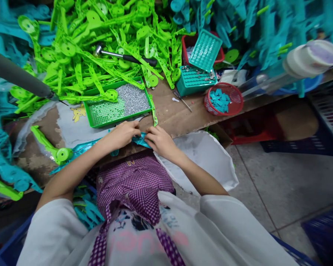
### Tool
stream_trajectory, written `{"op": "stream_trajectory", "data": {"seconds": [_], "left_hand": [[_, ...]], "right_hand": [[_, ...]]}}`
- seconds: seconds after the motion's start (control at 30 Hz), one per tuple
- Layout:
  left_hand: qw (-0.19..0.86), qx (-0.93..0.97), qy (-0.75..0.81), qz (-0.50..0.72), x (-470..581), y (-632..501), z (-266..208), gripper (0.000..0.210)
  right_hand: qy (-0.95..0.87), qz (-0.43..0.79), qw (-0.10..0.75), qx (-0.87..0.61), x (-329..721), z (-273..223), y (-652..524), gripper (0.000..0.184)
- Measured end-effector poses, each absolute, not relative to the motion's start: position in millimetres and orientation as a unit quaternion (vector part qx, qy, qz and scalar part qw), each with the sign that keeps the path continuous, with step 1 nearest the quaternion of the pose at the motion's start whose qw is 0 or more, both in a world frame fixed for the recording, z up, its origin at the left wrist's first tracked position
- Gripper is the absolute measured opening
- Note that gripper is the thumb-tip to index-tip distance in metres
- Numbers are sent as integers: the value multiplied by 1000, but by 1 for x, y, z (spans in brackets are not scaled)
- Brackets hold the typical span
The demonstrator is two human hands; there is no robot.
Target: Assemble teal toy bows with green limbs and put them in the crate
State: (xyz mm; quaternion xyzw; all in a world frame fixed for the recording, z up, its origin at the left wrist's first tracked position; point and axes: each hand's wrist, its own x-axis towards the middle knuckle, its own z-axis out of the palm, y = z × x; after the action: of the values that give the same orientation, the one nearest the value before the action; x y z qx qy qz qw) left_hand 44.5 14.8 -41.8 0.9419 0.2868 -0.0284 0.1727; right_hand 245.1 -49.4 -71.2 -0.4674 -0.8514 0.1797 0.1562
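Note:
Near the bench's front edge, my left hand [124, 133] has its fingers curled onto a long teal plastic part [141, 140]. My right hand [160, 142] pinches the same part by its right end, close to the left fingertips. The part runs left beneath my left forearm, where a bright green plastic arm [63, 154] with a round disc lies at its far end. What lies between my fingertips is too small to make out. Just beyond my hands is a green tray [100, 125] holding many small metal pieces [134, 98].
Piled green plastic parts [91, 48] cover the back, with a hammer [113, 54] on top. A grey electric screwdriver [22, 74] hangs at left. Right are a teal box [195, 87], a small screwdriver [183, 100] and a red basket [235, 105] of teal pieces.

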Motion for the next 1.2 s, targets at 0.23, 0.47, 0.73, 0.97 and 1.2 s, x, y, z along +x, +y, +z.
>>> {"op": "stream_trajectory", "data": {"seconds": [0.23,0.47,0.73,0.97,1.2], "left_hand": [[145,957,247,-32,46,20,-45,28],[180,944,275,44,35,14,-53,30],[161,865,386,277,4,-19,-45,30],[15,771,501,394,-27,-77,-67,38],[-124,740,519,409,-34,-96,-105,40]], "right_hand": [[-858,188,160,-450,245,-69,-49,23],[-735,233,374,-515,281,-61,-49,25],[-670,220,409,-579,295,-91,-42,23],[-674,139,440,-577,286,-67,-38,19],[-845,132,366,-367,200,-15,41,19]]}}
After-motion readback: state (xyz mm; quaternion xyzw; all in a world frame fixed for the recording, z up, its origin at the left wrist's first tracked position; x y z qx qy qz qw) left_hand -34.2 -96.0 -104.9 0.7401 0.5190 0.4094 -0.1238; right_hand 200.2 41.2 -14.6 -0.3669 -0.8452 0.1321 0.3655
